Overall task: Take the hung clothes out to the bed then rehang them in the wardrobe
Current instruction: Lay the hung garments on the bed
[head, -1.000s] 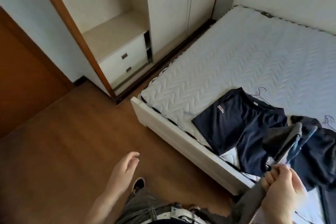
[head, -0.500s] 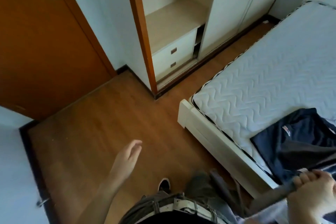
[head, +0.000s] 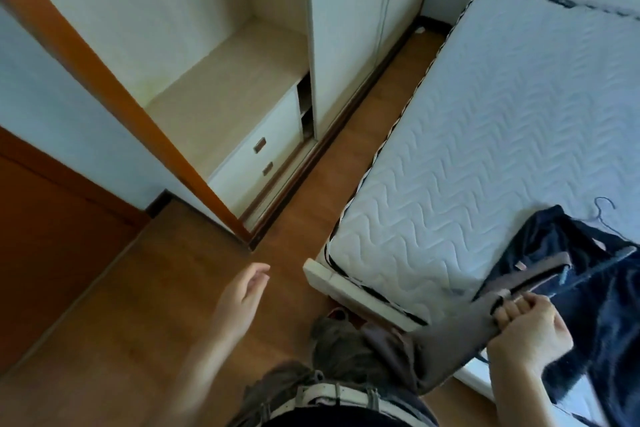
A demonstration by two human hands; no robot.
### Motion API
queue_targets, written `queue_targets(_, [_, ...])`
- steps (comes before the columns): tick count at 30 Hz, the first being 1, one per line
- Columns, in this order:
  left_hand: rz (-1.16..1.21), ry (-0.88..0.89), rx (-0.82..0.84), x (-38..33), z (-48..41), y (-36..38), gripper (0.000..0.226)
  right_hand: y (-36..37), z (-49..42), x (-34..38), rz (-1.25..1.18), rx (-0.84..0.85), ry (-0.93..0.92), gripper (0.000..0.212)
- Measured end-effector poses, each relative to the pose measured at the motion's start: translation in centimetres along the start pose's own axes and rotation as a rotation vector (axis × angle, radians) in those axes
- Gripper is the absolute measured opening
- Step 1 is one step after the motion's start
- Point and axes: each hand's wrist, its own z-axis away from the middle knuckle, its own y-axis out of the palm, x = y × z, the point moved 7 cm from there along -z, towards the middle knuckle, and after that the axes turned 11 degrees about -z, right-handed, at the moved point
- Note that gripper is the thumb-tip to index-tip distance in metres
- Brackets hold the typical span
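Note:
My right hand (head: 530,329) is closed on a grey garment (head: 446,347) on a hanger, which droops from my fist down past the corner of the bed. A navy T-shirt (head: 585,291) on a wire hanger (head: 604,210) lies on the white quilted mattress (head: 502,135) just beyond my fist. My left hand (head: 242,295) hangs over the wooden floor with its fingers apart and nothing in it. The open wardrobe (head: 221,87) stands ahead on the left, showing a bare shelf above two drawers.
The bed's white frame corner (head: 332,274) juts out in front of my legs. A strip of wooden floor (head: 346,149) runs between bed and wardrobe. An orange-brown door (head: 45,229) fills the left side. The wardrobe's sliding door (head: 363,21) covers its right half.
The view has swung back toward the bed and wardrobe. My right hand still holds the grey garment, now lifted a little higher beside the mattress. My left hand has stayed low and empty.

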Motion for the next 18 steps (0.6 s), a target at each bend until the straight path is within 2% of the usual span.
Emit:
queue_targets(9, [-0.179, 0.261, 0.183, -13.8, -17.9, -1.1, 0.028, 7.2, -5.6, -2.5, -0.178, -0.189, 0.035, 0.033])
queue_targets(13, [-0.312, 0.401, 0.286, -19.7, -26.1, 2.1, 0.03, 10.2, -8.8, -4.4, -0.222, -0.312, 0.004, 0.03])
queue_targets(18, [-0.441, 0.562, 0.433, -26.5, -37.8, 10.1, 0.03, 17.0, -14.2, -8.0, -0.328, -0.444, -0.019, 0.03])
